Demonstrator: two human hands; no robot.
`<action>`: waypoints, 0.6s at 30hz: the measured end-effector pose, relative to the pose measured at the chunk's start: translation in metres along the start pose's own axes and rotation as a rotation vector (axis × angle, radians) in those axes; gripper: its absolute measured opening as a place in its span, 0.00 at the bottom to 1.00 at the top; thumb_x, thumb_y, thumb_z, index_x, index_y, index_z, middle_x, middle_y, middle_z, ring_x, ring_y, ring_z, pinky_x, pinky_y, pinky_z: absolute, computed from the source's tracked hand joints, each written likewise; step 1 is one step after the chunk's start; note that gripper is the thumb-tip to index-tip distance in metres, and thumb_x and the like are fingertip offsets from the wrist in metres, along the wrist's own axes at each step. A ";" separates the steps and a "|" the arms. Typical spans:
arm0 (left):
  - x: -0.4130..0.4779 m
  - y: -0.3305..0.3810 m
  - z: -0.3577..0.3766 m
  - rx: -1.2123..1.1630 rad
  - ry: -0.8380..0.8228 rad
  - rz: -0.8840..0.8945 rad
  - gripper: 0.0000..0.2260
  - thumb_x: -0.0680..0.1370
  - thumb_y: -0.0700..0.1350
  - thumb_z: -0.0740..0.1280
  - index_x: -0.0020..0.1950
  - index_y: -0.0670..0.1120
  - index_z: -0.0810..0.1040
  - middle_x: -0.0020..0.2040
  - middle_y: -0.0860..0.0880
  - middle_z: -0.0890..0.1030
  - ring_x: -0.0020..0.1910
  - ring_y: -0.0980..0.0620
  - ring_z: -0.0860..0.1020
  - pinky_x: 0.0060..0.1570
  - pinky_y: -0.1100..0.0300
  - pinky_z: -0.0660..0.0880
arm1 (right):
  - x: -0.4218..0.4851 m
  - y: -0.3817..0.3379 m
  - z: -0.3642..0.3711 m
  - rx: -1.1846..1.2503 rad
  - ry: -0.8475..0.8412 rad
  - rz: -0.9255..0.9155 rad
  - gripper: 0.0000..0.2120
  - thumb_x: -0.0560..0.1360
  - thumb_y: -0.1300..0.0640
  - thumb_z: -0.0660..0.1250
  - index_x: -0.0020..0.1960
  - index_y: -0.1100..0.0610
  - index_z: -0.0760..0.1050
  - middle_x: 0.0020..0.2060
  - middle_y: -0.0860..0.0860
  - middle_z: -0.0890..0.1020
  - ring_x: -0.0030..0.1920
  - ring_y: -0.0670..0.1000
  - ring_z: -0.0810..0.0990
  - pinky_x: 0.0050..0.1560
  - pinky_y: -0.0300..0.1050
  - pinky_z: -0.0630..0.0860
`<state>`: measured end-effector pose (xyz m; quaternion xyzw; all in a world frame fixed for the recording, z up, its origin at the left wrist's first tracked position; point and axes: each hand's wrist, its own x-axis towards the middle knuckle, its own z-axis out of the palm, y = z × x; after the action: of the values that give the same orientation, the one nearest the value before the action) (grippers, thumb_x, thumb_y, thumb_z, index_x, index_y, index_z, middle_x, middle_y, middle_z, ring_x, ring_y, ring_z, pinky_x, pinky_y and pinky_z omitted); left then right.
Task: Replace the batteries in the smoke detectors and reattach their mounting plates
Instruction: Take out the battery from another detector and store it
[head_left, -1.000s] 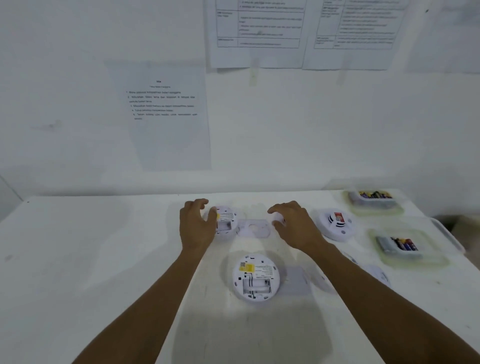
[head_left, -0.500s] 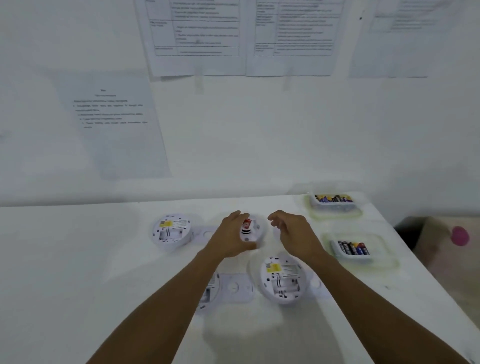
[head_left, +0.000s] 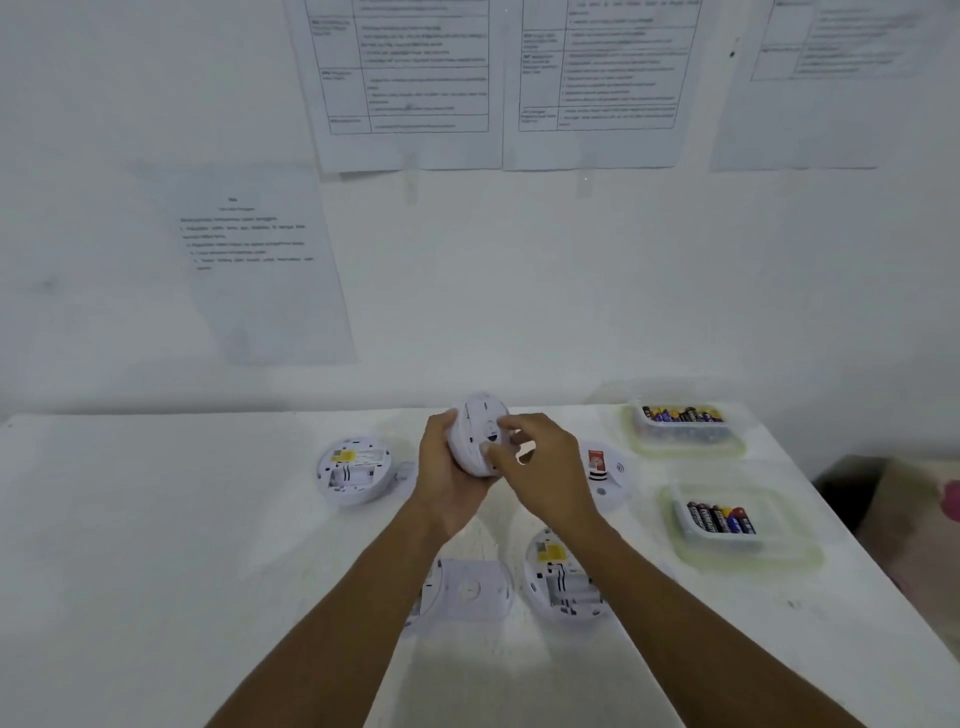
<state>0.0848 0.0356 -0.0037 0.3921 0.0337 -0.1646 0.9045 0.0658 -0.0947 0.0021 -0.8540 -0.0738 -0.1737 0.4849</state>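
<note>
My left hand (head_left: 445, 480) grips a white round smoke detector (head_left: 477, 434), lifted off the table and tilted on edge. My right hand (head_left: 540, 470) holds its right side with curled fingers. An open detector with a yellow label (head_left: 354, 470) lies to the left, battery bay up. Another open detector (head_left: 562, 577) lies near me under my right forearm. A face-up detector with a red sticker (head_left: 605, 473) sits behind my right hand. A mounting plate (head_left: 472, 590) lies near me between my forearms.
Two clear tubs of batteries stand at the right: one at the back (head_left: 680, 423), one nearer (head_left: 722, 522). Printed sheets (head_left: 410, 83) hang on the white wall. The white table (head_left: 156, 545) ends at the right, where a brown box (head_left: 904, 519) stands below.
My left hand has picked a detector up from the table and tilted it on edge; my right hand has come onto it. The view has shifted left.
</note>
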 end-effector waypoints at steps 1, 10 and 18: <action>-0.002 0.001 0.001 -0.005 0.006 0.001 0.24 0.79 0.56 0.57 0.66 0.42 0.76 0.59 0.40 0.81 0.55 0.42 0.80 0.57 0.50 0.75 | -0.001 -0.005 0.003 0.020 0.025 0.022 0.18 0.70 0.52 0.75 0.59 0.55 0.79 0.53 0.47 0.81 0.49 0.44 0.80 0.48 0.39 0.78; -0.005 0.007 -0.008 0.037 0.030 0.010 0.25 0.81 0.60 0.53 0.66 0.44 0.77 0.54 0.43 0.84 0.51 0.46 0.83 0.51 0.54 0.79 | -0.002 -0.022 0.016 -0.010 0.001 0.025 0.25 0.65 0.48 0.75 0.59 0.53 0.75 0.54 0.47 0.81 0.52 0.48 0.79 0.52 0.45 0.79; -0.005 0.016 -0.027 0.038 0.045 0.002 0.25 0.81 0.61 0.53 0.64 0.46 0.77 0.59 0.42 0.81 0.58 0.43 0.79 0.61 0.44 0.74 | 0.008 -0.023 0.002 -0.068 -0.019 -0.097 0.06 0.73 0.57 0.68 0.48 0.56 0.80 0.39 0.49 0.85 0.38 0.45 0.82 0.41 0.37 0.79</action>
<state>0.0870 0.0672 -0.0100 0.4127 0.0506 -0.1554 0.8961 0.0667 -0.0811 0.0228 -0.8670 -0.1136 -0.1913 0.4458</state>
